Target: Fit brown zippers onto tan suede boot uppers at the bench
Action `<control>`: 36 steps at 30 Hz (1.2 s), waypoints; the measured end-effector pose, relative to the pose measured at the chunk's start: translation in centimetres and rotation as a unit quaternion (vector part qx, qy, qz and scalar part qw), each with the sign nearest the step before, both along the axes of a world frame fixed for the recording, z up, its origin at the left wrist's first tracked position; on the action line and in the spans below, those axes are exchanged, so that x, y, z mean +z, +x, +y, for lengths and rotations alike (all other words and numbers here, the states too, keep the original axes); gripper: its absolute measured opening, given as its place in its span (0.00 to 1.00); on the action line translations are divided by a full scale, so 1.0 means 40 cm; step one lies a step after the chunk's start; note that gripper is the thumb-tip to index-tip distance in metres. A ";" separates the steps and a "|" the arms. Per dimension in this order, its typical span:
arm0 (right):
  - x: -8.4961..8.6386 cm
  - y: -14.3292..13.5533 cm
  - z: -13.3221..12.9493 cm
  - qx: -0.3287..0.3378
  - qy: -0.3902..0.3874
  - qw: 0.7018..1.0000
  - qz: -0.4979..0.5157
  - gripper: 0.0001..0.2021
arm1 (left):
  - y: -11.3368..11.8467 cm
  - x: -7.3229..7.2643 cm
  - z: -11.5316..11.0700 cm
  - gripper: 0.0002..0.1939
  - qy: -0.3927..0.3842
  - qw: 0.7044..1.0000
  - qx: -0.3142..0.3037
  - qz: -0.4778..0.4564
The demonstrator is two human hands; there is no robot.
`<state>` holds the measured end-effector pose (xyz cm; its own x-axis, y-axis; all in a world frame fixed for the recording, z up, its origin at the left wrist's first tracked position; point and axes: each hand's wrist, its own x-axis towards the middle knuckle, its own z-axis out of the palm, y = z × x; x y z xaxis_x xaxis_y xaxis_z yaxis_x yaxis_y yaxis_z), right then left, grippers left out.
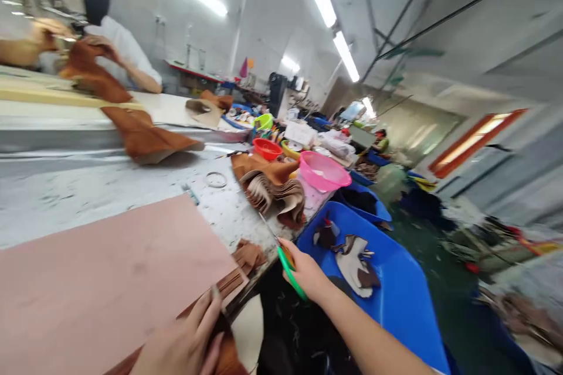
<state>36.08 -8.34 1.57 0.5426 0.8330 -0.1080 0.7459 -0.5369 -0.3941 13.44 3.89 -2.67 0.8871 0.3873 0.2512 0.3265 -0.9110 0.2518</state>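
Note:
My right hand (pixel 308 269) is closed round the handles of a pair of scissors (pixel 289 274), which have a green grip. Their metal blades point up and away, over the table edge. My left hand (pixel 189 331), slightly blurred, is closed on a brown leather piece (pixel 231 357) at the near edge of a pink board (pixel 132 269). Part of this leather is hidden under the fingers. Narrow brown strips (pixel 233 282) lie along the board's right corner, beside a small pile of brown leather pieces (pixel 249 255).
A stack of brown leather pieces (pixel 264 173) lies farther along the table, near a pink basket (pixel 323 171) and a red basket (pixel 267 149). A blue bin (pixel 396 287) with scraps stands at the right. Across the table, a co-worker's hand (pixel 103 47) holds brown leather.

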 end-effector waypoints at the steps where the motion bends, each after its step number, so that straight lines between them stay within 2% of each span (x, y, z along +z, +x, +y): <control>1: -0.021 -0.033 -0.037 0.022 0.002 0.999 0.044 0.24 | -0.004 0.014 -0.008 0.23 0.029 0.999 -0.008 0.011; 3: -0.063 -0.099 -0.102 0.054 0.008 0.981 0.187 0.20 | -0.008 0.033 -0.017 0.21 0.062 0.997 -0.020 0.034; 5: -0.093 -0.156 -0.145 0.060 -0.009 0.946 0.318 0.24 | -0.012 0.038 -0.021 0.20 0.079 0.996 -0.028 0.033; 7: -0.104 -0.197 -0.153 0.058 -0.029 0.923 0.380 0.30 | -0.016 0.035 -0.024 0.19 0.092 0.995 -0.032 0.020; 9: -0.098 -0.218 -0.132 0.068 -0.030 0.922 0.379 0.31 | -0.020 0.029 -0.026 0.19 0.107 0.994 -0.036 0.004; 15: -0.056 -0.227 -0.043 0.116 -0.029 0.945 0.304 0.26 | -0.018 0.018 -0.026 0.21 0.124 0.991 -0.042 -0.029; 21: -0.053 -0.233 -0.036 0.107 -0.017 0.953 0.282 0.22 | -0.017 0.011 -0.027 0.19 0.123 0.991 -0.040 -0.041; 29: -0.080 -0.215 -0.038 0.121 0.056 0.929 0.346 0.22 | -0.015 0.010 -0.022 0.18 0.120 0.992 -0.034 -0.036; 33: -0.079 -0.209 -0.044 0.097 0.112 0.916 0.372 0.22 | -0.016 0.006 -0.022 0.18 0.133 0.990 -0.028 -0.031; 35: -0.062 -0.194 -0.047 0.093 0.097 0.890 0.436 0.25 | -0.018 0.005 -0.022 0.18 0.132 0.991 -0.025 -0.028; 36: -0.050 -0.181 -0.048 0.095 0.075 0.865 0.488 0.27 | -0.019 0.005 -0.022 0.18 0.127 0.991 -0.023 -0.025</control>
